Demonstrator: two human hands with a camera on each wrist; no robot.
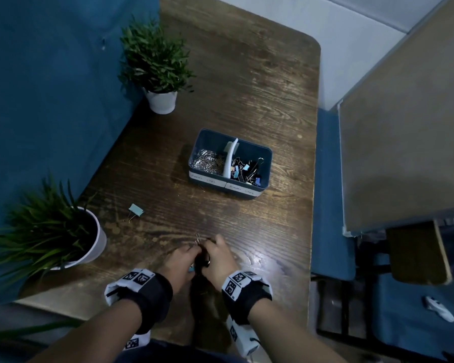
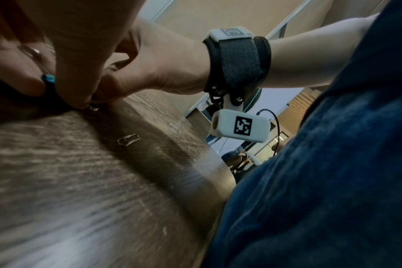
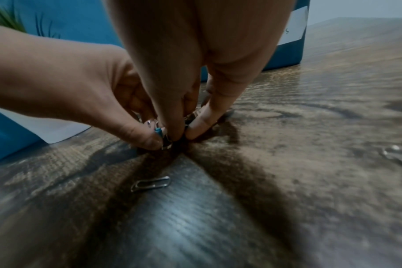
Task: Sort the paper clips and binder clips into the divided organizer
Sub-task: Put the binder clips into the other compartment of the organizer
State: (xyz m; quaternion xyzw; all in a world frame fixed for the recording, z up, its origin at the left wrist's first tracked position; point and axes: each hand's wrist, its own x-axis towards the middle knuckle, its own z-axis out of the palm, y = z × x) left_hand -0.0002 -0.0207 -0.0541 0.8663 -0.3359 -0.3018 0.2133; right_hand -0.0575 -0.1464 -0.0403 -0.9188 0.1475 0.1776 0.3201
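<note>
Both hands meet low over the front of the wooden table. My left hand grips a small bunch of clips: a blue binder clip shows between thumb and fingers, and silver paper clips stick out above. My right hand pinches a dark binder clip with a silver wire handle down at the tabletop, right against the left fingers. The divided organizer stands farther back, with paper clips in its left half and binder clips in its right. A loose teal binder clip lies to the left.
One silver paper clip lies on the table just in front of the hands, and another sits at the right. Two potted plants stand along the blue wall on the left. The table's right edge drops to a blue bench.
</note>
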